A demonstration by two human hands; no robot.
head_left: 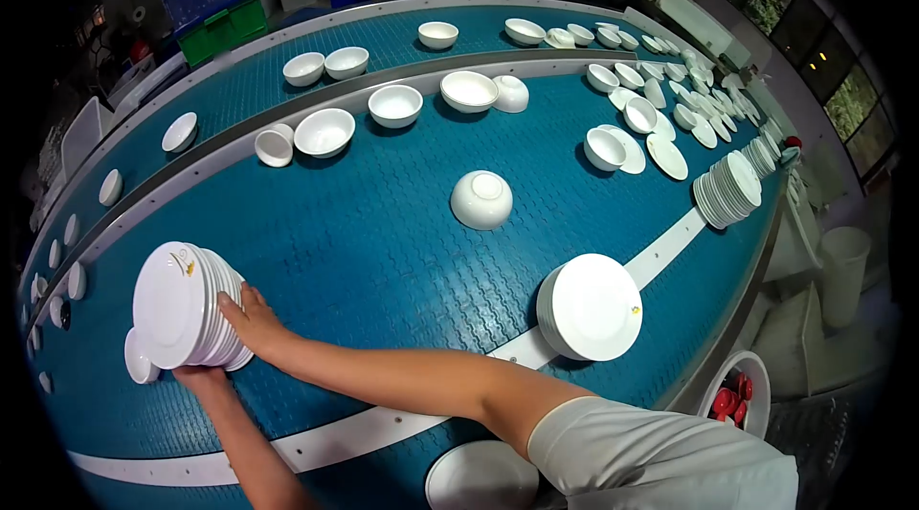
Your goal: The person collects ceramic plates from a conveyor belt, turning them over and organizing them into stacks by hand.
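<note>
A stack of white plates (172,304) with a small yellow floral mark on the top one is tilted at the left of the blue conveyor belt. Underneath its lower edge is my left hand (203,376), its fingers mostly hidden by the plates. My right hand (254,321) presses against the stack's right side, fingers along the plate rims. A small white bowl (142,357) sits just left of the stack, partly covered by it. Right of my right forearm stands another plate stack (595,307), and a large white plate (481,477) lies below my elbow.
An upturned white bowl (481,200) rests mid-belt. Several bowls line the metal divider (230,122), with more on the outer belt (392,32). Plates and bowls crowd the far right, near a tall plate stack (728,189). A bucket (756,386) holds red items beside the belt.
</note>
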